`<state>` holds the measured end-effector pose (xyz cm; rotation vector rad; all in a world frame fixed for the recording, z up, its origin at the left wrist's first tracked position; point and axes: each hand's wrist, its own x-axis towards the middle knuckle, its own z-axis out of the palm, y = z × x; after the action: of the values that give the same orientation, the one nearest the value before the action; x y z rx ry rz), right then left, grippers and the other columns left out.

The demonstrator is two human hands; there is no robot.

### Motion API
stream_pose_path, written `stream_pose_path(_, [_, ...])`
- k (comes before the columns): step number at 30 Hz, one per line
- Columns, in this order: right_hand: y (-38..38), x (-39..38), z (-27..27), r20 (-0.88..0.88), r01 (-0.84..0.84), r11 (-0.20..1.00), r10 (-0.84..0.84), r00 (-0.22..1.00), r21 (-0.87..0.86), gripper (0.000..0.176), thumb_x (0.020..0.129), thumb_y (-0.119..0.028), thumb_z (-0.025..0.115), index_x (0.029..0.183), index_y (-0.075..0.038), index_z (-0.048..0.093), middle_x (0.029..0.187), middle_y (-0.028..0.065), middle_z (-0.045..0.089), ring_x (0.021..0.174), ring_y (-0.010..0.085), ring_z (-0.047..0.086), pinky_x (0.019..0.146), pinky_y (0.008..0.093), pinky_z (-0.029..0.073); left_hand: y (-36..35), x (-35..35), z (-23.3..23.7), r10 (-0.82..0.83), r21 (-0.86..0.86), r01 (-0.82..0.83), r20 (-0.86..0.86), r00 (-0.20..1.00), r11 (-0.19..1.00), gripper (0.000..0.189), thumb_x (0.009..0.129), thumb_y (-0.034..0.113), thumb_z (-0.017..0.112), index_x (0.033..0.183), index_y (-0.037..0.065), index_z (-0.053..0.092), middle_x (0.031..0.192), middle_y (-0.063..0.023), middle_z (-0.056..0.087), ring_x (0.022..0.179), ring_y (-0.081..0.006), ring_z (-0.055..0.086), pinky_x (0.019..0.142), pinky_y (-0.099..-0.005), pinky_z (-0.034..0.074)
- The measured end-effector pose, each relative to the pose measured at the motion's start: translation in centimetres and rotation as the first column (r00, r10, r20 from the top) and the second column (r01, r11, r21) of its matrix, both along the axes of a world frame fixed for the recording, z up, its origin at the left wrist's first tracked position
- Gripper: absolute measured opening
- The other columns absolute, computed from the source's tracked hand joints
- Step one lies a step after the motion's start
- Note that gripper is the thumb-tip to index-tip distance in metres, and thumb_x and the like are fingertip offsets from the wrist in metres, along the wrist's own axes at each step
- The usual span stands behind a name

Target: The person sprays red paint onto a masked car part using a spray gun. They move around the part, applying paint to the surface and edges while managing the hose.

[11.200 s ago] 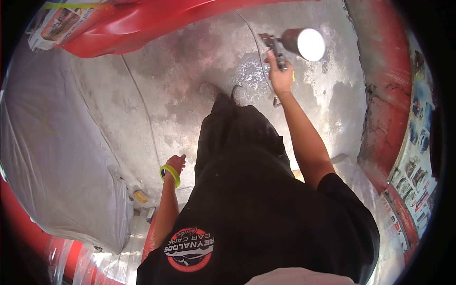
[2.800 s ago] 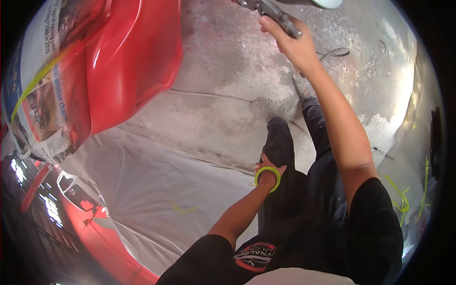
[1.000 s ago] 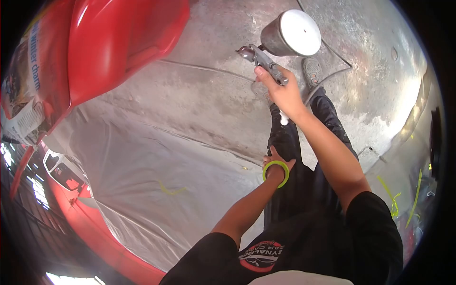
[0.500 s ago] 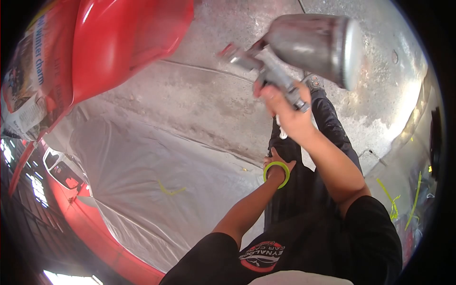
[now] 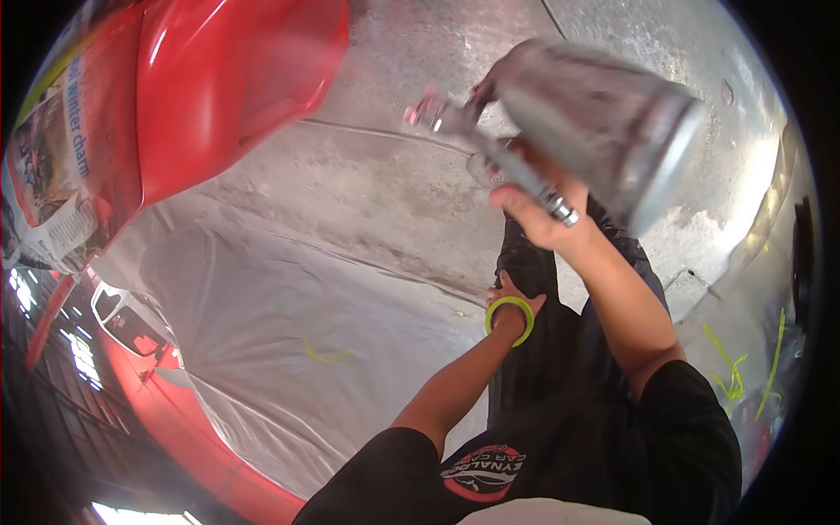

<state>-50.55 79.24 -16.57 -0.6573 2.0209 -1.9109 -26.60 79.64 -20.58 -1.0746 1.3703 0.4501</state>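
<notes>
My right hand is wrapped round the handle of a paint spray gun. The gun's big grey cup is tilted to the right and smeared by motion. Its nozzle points left, towards a glossy red car body panel, and stands apart from it. A faint haze shows between the two. My left hand rests on my dark trouser leg with its fingers apart. A yellow-green tape roll hangs round the left wrist like a bracelet.
Printed masking paper covers the area left of the red panel. Translucent plastic sheeting drapes a red vehicle at lower left, with its mirror showing. Yellow-green tape strips lie at right. Concrete floor runs beneath.
The spray gun has tipped, its cup swinging right and downward. My right hand has shifted slightly down. The left hand stays on the leg. The view has moved a little.
</notes>
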Motion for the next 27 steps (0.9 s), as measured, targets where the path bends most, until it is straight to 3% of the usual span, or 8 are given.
stream_pose_path(2, [-0.3,-1.6,0.1,-0.056,0.114,0.993,-0.114,0.992,0.006,0.050,0.087,-0.029,0.077,0.117,0.006,0.057,0.094,0.0108,0.062,0.082,0.0211,0.060,0.075,0.0353,0.048,0.0,-0.1,0.0,-0.005,0.003,0.005,-0.006,1.000,1.000,0.113,0.068,0.054,0.080,0.153,0.014,0.017,0.136,-0.0280,0.043,0.127,-0.0440,0.048,0.104,-0.0498,0.044])
stream_pose_path(4, [-0.2,-2.8,1.7,-0.014,0.115,0.986,-0.114,0.993,0.123,0.056,0.087,-0.033,0.076,0.124,0.005,0.056,0.101,0.0111,0.063,0.091,0.0221,0.060,0.081,0.0356,0.048,0.1,-0.3,0.1,-0.014,0.003,0.014,0.001,1.000,1.000,0.113,0.068,0.055,0.080,0.153,0.014,0.018,0.136,-0.0277,0.044,0.127,-0.0434,0.048,0.105,-0.0493,0.044])
stream_pose_path(7, [0.0,-2.6,3.4,0.163,0.023,0.986,-0.050,0.985,0.163,0.064,0.086,-0.039,0.076,0.129,0.002,0.054,0.113,0.0118,0.061,0.106,0.0238,0.059,0.092,0.0370,0.046,0.3,-0.2,-0.1,-0.029,-0.013,0.029,-0.005,1.000,1.000,0.112,0.068,0.055,0.080,0.152,0.013,0.020,0.136,-0.0272,0.044,0.126,-0.0434,0.048,0.105,-0.0494,0.044])
stream_pose_path(14, [-0.4,2.6,-0.2,-0.043,-0.255,0.950,0.266,0.963,0.183,0.073,0.082,-0.043,0.078,0.135,-0.001,0.050,0.126,0.0114,0.054,0.118,0.0247,0.051,0.101,0.0378,0.040,0.3,1.0,-0.9,-0.047,-0.022,0.047,-0.025,0.999,0.999,0.115,0.067,0.055,0.081,0.155,0.018,0.016,0.136,-0.0276,0.042,0.125,-0.0449,0.049,0.102,-0.0513,0.046])
stream_pose_path(21, [-1.5,2.3,-5.6,-0.136,-0.293,0.884,0.361,0.922,0.363,0.083,0.079,-0.046,0.080,0.141,-0.005,0.046,0.139,0.0109,0.047,0.129,0.0257,0.044,0.110,0.0387,0.033,-0.4,-0.9,0.2,-0.057,0.012,0.056,0.022,0.998,0.998,0.116,0.070,0.056,0.079,0.156,0.015,0.013,0.139,-0.0314,0.041,0.125,-0.0458,0.050,0.104,-0.0494,0.044])
stream_pose_path(24, [-2.5,1.6,-8.4,-0.128,-0.262,0.928,0.303,0.944,0.264,0.087,0.077,-0.048,0.081,0.144,-0.006,0.044,0.144,0.0107,0.045,0.134,0.0261,0.040,0.113,0.0390,0.031,-0.3,0.1,0.1,-0.068,-0.007,0.067,-0.027,0.997,0.998,0.113,0.071,0.054,0.079,0.156,0.016,0.014,0.134,-0.0306,0.042,0.122,-0.0463,0.051,0.103,-0.0506,0.045])
stream_pose_path(27, [-3.7,1.5,-11.9,-0.086,-0.173,0.982,0.167,0.982,-0.069,0.099,0.073,-0.049,0.083,0.152,-0.012,0.034,0.154,0.0070,0.036,0.141,0.0277,0.034,0.119,0.0415,0.024,-0.4,0.6,0.2,-0.079,-0.009,0.079,-0.046,0.996,0.997,0.111,0.072,0.053,0.078,0.155,0.017,0.014,0.132,-0.0301,0.043,0.121,-0.0462,0.052,0.102,-0.0507,0.045])
